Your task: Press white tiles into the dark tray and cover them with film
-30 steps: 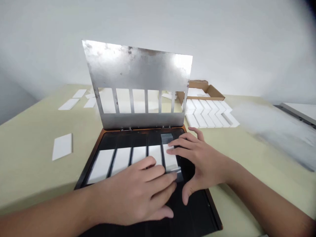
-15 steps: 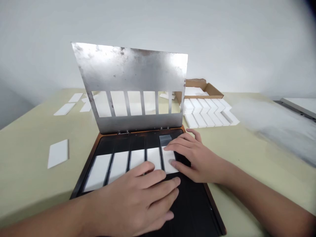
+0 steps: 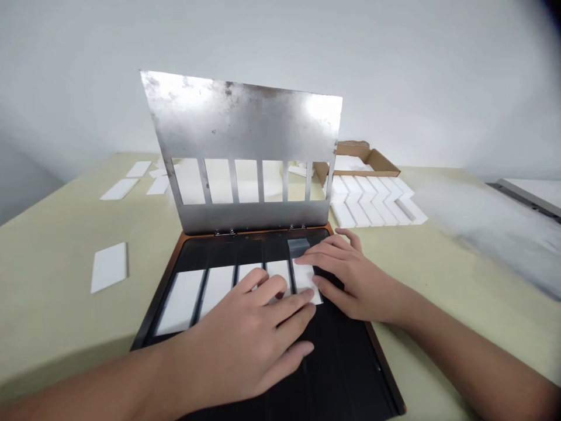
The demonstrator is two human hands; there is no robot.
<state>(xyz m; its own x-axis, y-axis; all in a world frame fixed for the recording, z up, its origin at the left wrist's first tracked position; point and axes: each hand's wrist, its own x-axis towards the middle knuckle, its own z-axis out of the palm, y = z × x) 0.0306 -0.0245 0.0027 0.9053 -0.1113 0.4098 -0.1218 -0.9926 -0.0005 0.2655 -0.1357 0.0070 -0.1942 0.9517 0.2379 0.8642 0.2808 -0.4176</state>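
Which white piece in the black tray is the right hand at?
The rightmost white piece in the row: the right hand has its fingertips at it. The other white pieces lie to its left, clear of that hand.

From my end I see a pale yellow-green, flat tabletop spanning the middle and lower frame. Directly on it, at lower centre, sits a black rectangular tray with an orange-brown edge. Left of centre, well apart from the tray, I have one white rectangular flat piece lying alone; several similar white pieces are scattered toward the upper left. Right of centre stand neat rows of white rectangular blocks, with an open brown cardboard box just behind, its base hidden from me. A whitish, translucent sheet spreads, blurred, across the right.
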